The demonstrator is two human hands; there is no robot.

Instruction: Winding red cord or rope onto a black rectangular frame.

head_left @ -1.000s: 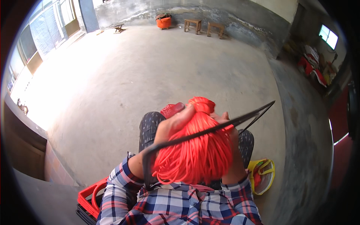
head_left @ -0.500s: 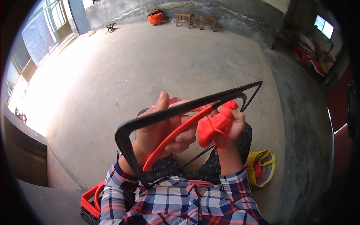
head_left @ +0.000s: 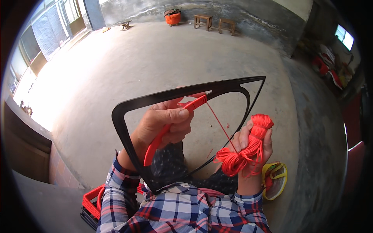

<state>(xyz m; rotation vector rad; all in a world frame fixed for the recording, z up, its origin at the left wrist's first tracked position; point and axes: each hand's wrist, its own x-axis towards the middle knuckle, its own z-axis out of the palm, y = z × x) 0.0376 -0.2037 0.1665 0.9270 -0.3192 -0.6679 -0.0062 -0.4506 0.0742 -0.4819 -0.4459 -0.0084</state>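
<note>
A black frame (head_left: 186, 86) with rounded corners and a curved inner bar leans in front of my torso. Red cord is wound closely over part of that inner bar, making a red wrapped section (head_left: 154, 146). My left hand (head_left: 165, 121) reaches through the frame and is closed round this section, thumb on the windings near their upper end. From there a taut red strand (head_left: 220, 125) runs down to a hank of red cord (head_left: 250, 149). My right hand (head_left: 243, 139) clasps the hank, its loops hanging loose, to the right of the frame.
A yellow bag (head_left: 285, 178) with red contents stands beside my right leg. At my left lie red-wrapped frames (head_left: 92, 202) over black ones. Two wooden stools (head_left: 203, 22) and an orange container (head_left: 173, 18) stand by the far wall.
My right hand has moved right and down with the hank, away from the bar, drawing the strand out straight. My left hand's thumb now lies over the windings.
</note>
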